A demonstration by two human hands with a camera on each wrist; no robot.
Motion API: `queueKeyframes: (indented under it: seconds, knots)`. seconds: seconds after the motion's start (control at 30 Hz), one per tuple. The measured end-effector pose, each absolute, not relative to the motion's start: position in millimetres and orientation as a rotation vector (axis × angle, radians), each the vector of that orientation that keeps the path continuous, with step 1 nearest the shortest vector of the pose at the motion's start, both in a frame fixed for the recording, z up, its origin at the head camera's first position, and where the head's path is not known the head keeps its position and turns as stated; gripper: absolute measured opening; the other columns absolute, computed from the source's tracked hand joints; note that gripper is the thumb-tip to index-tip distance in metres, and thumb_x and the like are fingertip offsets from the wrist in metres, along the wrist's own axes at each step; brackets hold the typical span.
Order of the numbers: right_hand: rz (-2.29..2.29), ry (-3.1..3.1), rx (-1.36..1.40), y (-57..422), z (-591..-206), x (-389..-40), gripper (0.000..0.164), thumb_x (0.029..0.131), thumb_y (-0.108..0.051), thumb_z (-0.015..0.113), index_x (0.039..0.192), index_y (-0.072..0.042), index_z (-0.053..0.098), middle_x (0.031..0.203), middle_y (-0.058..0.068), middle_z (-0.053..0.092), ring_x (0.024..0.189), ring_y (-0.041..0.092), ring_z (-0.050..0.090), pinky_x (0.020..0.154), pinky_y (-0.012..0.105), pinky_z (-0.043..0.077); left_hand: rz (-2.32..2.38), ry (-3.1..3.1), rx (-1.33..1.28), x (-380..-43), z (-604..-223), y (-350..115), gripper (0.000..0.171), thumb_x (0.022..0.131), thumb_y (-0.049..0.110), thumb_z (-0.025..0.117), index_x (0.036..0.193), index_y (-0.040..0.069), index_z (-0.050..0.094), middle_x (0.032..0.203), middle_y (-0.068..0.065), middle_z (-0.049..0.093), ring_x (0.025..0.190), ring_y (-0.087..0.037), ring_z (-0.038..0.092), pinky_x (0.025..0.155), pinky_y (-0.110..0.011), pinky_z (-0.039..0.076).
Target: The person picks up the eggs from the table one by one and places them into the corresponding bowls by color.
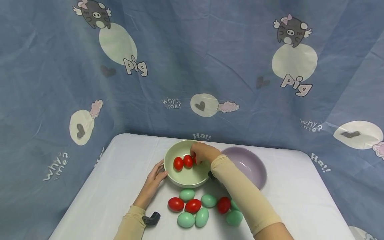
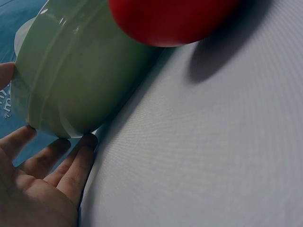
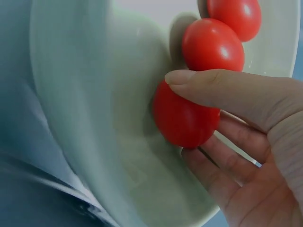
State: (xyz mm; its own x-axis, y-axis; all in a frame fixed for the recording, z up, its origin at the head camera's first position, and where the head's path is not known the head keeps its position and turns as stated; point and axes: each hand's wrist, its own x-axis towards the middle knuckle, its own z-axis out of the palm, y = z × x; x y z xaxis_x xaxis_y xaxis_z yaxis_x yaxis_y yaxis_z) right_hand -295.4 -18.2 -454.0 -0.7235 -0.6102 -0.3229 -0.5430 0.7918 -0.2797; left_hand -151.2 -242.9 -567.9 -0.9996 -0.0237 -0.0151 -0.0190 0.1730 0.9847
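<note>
A pale green bowl [image 1: 190, 176] stands at the back of the white table. My left hand [image 1: 153, 180] touches its left side with fairly straight fingers, and in the left wrist view the fingertips [image 2: 59, 146] press against the outer wall. Inside the bowl, my right hand [image 1: 205, 152] pinches a red egg [image 3: 182, 118] between thumb and fingers, low near the bowl's bottom. Beside that egg lie two more red eggs, one in the middle [image 1: 188, 161] and one to the left [image 1: 178, 164]. Whether the held egg touches the bottom I cannot tell.
A purple bowl [image 1: 252, 166] stands right of the green one, partly behind my right forearm. In front lie several mint green eggs [image 1: 186, 220] and red eggs [image 1: 175, 204], some partly hidden by that forearm. A blue patterned cloth [image 1: 180, 73] hangs behind the table [image 1: 120, 173].
</note>
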Motion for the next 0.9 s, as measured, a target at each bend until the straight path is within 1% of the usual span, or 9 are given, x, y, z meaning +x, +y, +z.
queueKeyframes:
  seconds: [0.13,0.3,0.43,0.5,0.6,0.7,0.77,0.9]
  knots:
    - [-0.223,2.572,-0.887,-18,-453,-294,0.039,0.072,0.005,0.084,0.107,-0.008,0.077,0.096,0.002,0.073,0.082,0.017,0.062,0.072,0.025,0.055,-2.019,-2.4,0.033,-151,-569,-243,0.061,0.104,0.04,0.059,0.159,0.026,0.037,0.162,-0.011,0.045,0.153,-0.031,0.041,0.124,-0.051,0.036]
    - [-0.252,2.547,-0.91,-16,-451,-293,0.041,0.077,0.004,0.082,0.116,-0.006,0.075,0.108,0.006,0.074,0.093,0.018,0.064,0.081,0.027,0.059,-2.019,-2.402,0.034,-151,-569,-243,0.061,0.105,0.04,0.059,0.16,0.025,0.036,0.162,-0.011,0.045,0.152,-0.031,0.041,0.123,-0.05,0.038]
    - [-0.312,2.527,-0.955,-14,-449,-292,0.044,0.078,0.002,0.082,0.12,-0.005,0.074,0.115,0.007,0.075,0.1,0.02,0.066,0.087,0.029,0.06,-2.001,-2.397,0.023,-152,-568,-242,0.061,0.106,0.036,0.058,0.16,0.02,0.036,0.161,-0.014,0.047,0.15,-0.033,0.044,0.12,-0.045,0.044]
    - [-0.331,2.526,-0.979,-13,-447,-292,0.046,0.079,0.001,0.083,0.123,-0.006,0.073,0.119,0.008,0.074,0.105,0.022,0.064,0.092,0.031,0.059,-1.991,-2.395,0.011,-152,-568,-242,0.061,0.106,0.034,0.057,0.16,0.017,0.035,0.16,-0.016,0.047,0.149,-0.034,0.045,0.118,-0.042,0.047]
    - [-0.381,2.521,-1.026,-12,-443,-291,0.047,0.08,-0.003,0.083,0.126,-0.005,0.072,0.124,0.009,0.074,0.112,0.027,0.064,0.098,0.035,0.057,-1.992,-2.403,0.022,-153,-567,-242,0.061,0.106,0.034,0.058,0.16,0.018,0.036,0.16,-0.015,0.048,0.149,-0.033,0.046,0.118,-0.041,0.046]
    - [-0.463,2.497,-1.08,-10,-436,-287,0.046,0.084,-0.006,0.083,0.128,-0.003,0.071,0.128,0.011,0.073,0.114,0.029,0.068,0.099,0.037,0.058,-2.009,-2.405,0.029,-153,-568,-243,0.061,0.106,0.035,0.058,0.16,0.021,0.035,0.161,-0.014,0.047,0.149,-0.032,0.045,0.121,-0.046,0.041]
    - [-0.539,2.467,-1.104,-9,-432,-283,0.046,0.085,-0.006,0.082,0.128,-0.001,0.07,0.129,0.014,0.073,0.113,0.031,0.072,0.096,0.038,0.061,-2.023,-2.404,0.036,-153,-567,-243,0.061,0.105,0.036,0.058,0.16,0.022,0.036,0.161,-0.013,0.046,0.15,-0.031,0.044,0.122,-0.048,0.039]
    - [-0.61,2.429,-1.145,-8,-428,-274,0.044,0.086,-0.007,0.082,0.127,0.001,0.069,0.129,0.017,0.072,0.11,0.034,0.073,0.095,0.038,0.061,-2.025,-2.409,0.034,-153,-566,-244,0.062,0.105,0.036,0.058,0.161,0.021,0.035,0.161,-0.014,0.046,0.149,-0.032,0.045,0.121,-0.047,0.042]
